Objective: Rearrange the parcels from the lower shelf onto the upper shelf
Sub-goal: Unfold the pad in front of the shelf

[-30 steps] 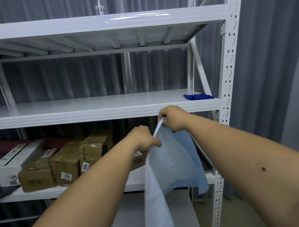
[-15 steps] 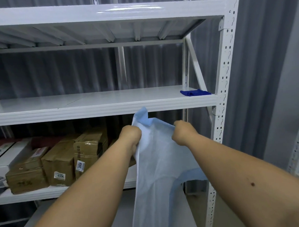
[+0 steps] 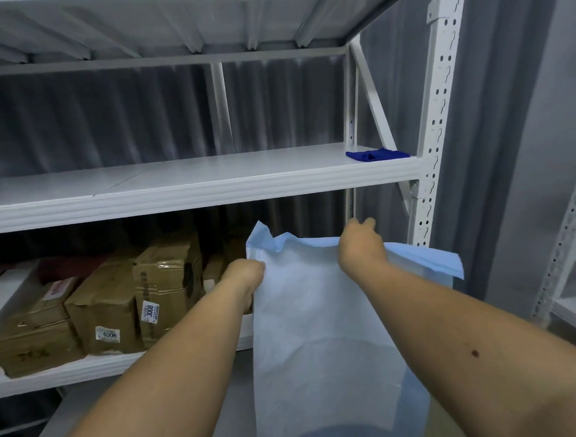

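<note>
A pale blue sheet [image 3: 317, 322] hangs in front of the lower shelf [image 3: 88, 369]. My left hand [image 3: 246, 273] grips its upper left edge. My right hand [image 3: 360, 245] holds the top edge further right, and the sheet's right corner folds out past it. Several brown taped parcels [image 3: 102, 312] with number labels stand in a row on the lower shelf to the left of my hands. The upper shelf [image 3: 179, 190] holds only a small dark blue cloth [image 3: 376, 155] at its right end.
A white box [image 3: 6, 290] lies at the lower shelf's far left. The rack's white perforated post [image 3: 434, 129] rises on the right, with a second rack [image 3: 574, 239] beyond it. Grey curtain hangs behind everything.
My hands have moved apart along the sheet's top edge, stretching it wider. The right corner now sticks out to the right. The view has dipped lower.
</note>
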